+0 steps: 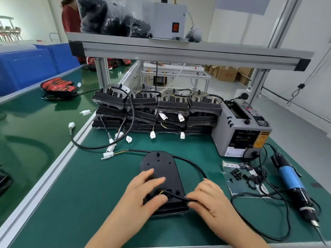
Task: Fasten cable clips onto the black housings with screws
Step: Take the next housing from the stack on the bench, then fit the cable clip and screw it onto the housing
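A black oval housing (161, 167) lies flat on the green mat in front of me. Its black cable (189, 162) leaves the near end, loops round the right side and ends at a white connector (107, 155). My left hand (143, 188) rests on the housing with straight fingers, thumb pressing near the cable outlet. My right hand (207, 197) pinches the cable just right of the outlet. Small black clips and screws (245, 176) lie scattered on a clear bag to the right. A blue electric screwdriver (293, 185) lies at the far right.
Stacks of black housings (157, 108) with dangling white connectors stand at the back. A grey tape dispenser (240, 129) sits at the back right. An aluminium shelf frame (179, 51) crosses overhead. A red and black part (59, 87) lies on the left belt, where a person in red stands behind.
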Motion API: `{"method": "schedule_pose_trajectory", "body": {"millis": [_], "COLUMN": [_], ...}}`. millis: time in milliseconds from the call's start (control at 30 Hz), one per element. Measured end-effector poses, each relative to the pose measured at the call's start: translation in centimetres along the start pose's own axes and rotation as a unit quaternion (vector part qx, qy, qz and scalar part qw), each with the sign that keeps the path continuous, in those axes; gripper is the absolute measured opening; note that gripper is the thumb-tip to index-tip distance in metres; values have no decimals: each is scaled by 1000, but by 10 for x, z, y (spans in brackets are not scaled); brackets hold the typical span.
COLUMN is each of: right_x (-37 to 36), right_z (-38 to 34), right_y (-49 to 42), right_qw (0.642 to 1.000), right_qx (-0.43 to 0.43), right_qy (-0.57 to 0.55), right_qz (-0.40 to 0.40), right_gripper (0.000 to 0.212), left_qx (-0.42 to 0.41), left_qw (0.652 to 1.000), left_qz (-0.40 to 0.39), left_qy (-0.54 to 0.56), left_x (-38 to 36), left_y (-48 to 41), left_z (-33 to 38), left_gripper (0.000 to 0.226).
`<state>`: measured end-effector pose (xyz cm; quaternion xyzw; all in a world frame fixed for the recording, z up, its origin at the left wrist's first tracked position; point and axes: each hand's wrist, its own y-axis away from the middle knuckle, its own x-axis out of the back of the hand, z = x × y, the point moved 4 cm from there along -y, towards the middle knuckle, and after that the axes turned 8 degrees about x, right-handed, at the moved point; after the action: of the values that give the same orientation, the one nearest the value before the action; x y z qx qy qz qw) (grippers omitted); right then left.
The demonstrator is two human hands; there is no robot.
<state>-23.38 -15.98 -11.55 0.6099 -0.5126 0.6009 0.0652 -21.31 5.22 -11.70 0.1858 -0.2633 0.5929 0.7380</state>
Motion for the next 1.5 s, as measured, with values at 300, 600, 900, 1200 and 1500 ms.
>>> {"method": "schedule_pose_trajectory", "body": {"millis": [300,600,900,1200,1500], "right_x": [6,0,37,74,72], "right_z": [-2,7,53,139,139], "right_y": [10,8,25,24,17], "right_qw": [997,995,973,864,882], "right_qx": [-46,-74,-216,-348,-346], "right_qy": [-51,-54,50,319,286], "right_qz": [-24,-33,59,-174,-144], "right_gripper": [22,21,13,16,18], "left_qx": [-53,-28,-22,-18,-12], "left_qw": [997,994,991,992,994], "left_qz": [-40,104,128,121,111], "left_qy": [28,25,20,18,23], "left_x": [-10,-27,-31,-30,-28], "left_y": [-4,5,12,14,12], "left_z": [2,11,14,16,17], "left_gripper": [31,34,31,33,30]}}
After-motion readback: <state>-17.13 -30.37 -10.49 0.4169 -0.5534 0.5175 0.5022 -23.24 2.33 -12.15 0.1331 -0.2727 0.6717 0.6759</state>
